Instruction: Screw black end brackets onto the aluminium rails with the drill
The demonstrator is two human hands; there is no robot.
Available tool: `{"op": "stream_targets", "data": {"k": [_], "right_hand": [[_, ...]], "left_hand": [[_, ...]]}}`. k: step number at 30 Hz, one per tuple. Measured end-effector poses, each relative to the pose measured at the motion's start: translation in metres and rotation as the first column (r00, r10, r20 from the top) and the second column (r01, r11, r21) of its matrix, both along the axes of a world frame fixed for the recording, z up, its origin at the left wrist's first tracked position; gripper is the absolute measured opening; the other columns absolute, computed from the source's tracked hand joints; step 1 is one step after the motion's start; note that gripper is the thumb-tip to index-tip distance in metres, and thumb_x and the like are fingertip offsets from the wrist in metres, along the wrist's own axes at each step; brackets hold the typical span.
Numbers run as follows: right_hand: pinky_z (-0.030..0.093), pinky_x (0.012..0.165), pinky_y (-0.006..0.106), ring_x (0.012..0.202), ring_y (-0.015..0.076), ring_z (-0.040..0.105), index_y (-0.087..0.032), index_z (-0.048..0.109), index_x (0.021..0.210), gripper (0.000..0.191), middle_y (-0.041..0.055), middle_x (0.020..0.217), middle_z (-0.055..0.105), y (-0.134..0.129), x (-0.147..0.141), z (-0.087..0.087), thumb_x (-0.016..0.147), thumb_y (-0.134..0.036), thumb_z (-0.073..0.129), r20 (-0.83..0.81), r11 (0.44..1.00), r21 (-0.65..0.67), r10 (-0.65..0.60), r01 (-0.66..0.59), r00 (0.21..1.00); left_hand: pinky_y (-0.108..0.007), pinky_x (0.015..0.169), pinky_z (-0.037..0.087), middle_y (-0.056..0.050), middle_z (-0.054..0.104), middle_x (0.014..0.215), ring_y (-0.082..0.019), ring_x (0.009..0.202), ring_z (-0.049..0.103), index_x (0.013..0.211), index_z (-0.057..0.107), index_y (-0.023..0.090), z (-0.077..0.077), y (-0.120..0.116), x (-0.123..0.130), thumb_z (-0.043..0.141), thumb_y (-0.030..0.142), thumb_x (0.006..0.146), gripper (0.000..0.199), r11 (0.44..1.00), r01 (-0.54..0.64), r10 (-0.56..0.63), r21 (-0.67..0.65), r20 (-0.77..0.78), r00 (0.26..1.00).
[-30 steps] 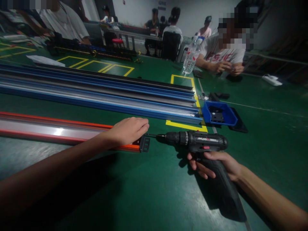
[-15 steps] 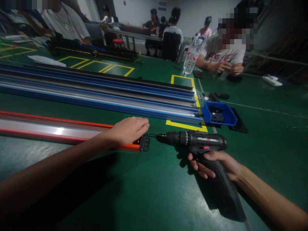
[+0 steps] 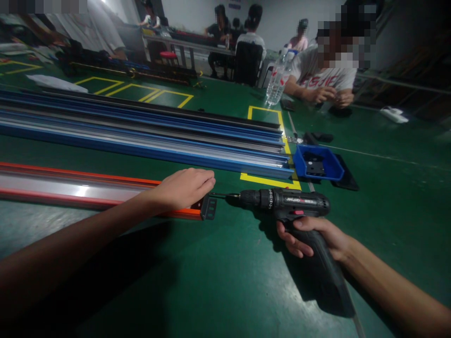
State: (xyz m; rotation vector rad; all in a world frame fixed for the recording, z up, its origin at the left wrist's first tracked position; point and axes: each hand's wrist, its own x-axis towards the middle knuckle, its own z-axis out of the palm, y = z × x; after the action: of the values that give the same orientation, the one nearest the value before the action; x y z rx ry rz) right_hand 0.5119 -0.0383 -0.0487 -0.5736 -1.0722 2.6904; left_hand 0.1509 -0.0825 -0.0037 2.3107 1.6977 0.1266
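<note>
In the head view, my right hand (image 3: 310, 234) is wrapped around the handle of a black power drill (image 3: 299, 203). Its long thin bit (image 3: 225, 194) points left and reaches the end of an orange-edged metal rail (image 3: 81, 190). My left hand (image 3: 190, 188) lies over that rail end with its fingers curled down on the far side; the fingertips are hidden. A black slotted end bracket (image 3: 210, 209) sticks out from the rail beside my left hand. Where the bit's tip meets the end piece is hidden behind my hand.
Several blue and black rails (image 3: 158, 136) lie parallel beyond the orange one. A blue bin (image 3: 319, 164) with black parts stands right of them, before water bottles (image 3: 276, 84). Across the table a person (image 3: 327, 80) handles something small. Yellow tape (image 3: 268, 183) marks the green tabletop.
The whole view has shifted slightly, so everything sits a little further up and left. Both hands, the drill and the orange rail keep nearly the same positions to each other.
</note>
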Motion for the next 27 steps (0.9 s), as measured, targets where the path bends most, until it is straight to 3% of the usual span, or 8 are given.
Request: {"op": "stream_targets", "data": {"k": [27], "right_hand": [[0.054, 0.06, 0.023, 0.047, 0.0049, 0.053, -0.006, 0.071, 0.099, 0.023, 0.003, 0.076, 0.065, -0.002, 0.0007, 0.0025, 0.092, -0.027, 0.065, 0.045, 1.0, -0.007, -0.022, 0.022, 0.999]], "left_hand": [[-0.032, 0.069, 0.038, -0.006, 0.068, 0.091, -0.02, 0.08, 0.062, 0.087, 0.055, 0.021, -0.0019, 0.0011, -0.0014, 0.028, 0.038, 0.105, 0.037, 1.0, 0.006, -0.006, 0.003, -0.028, 1.0]]}}
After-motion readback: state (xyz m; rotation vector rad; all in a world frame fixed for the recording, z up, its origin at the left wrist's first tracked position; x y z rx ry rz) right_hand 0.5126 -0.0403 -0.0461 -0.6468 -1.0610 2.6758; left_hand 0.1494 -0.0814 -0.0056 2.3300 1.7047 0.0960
